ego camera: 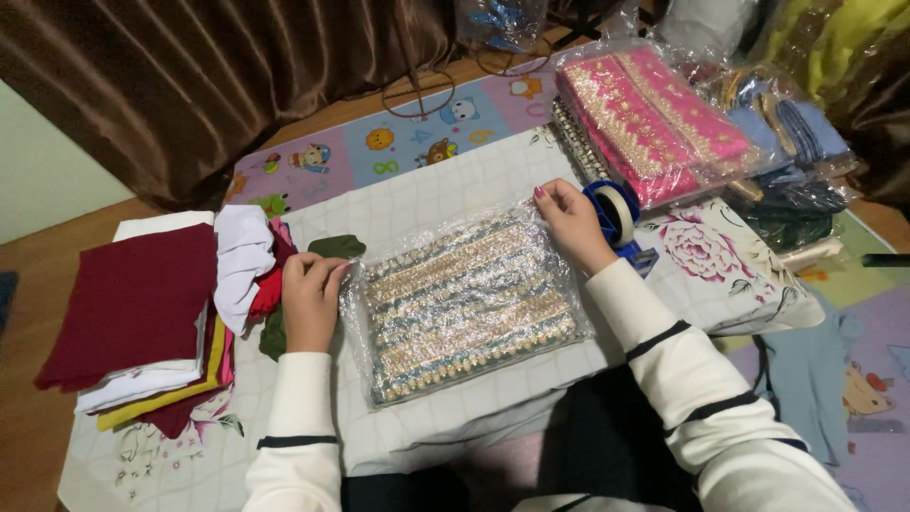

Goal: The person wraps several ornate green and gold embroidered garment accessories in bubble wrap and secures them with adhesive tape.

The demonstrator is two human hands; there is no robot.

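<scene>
**Both hands on a clear packet of gold trim**

Head view: seated on the floor, looking down at a white quilted cloth (pixel 455 180) spread over a cartoon play mat (pixel 379 142). At centre, lying flat, a clear plastic packet of gold-and-teal trim (pixel 469 303), long axis running from lower left to upper right, rows of trim along it. Left hand (pixel 311 299) at the packet's left edge, fingers curled and pinching the plastic there. Right hand (pixel 569 220) at the far right corner, fingertips pressed down on the film; grip neither clenched nor fully let go, more a flat hold. Packet thus between the two hands, each touching an opposite end, neither clearly nearer its middle. Just beside the right hand, a blue tape dispenser (pixel 614 213). Beyond it, a bagged pink-and-gold trim bundle (pixel 654 118). Left of the left hand, a stack of folded fabrics (pixel 142 313), maroon on top, with loose white and red pieces near the wrist.
</scene>
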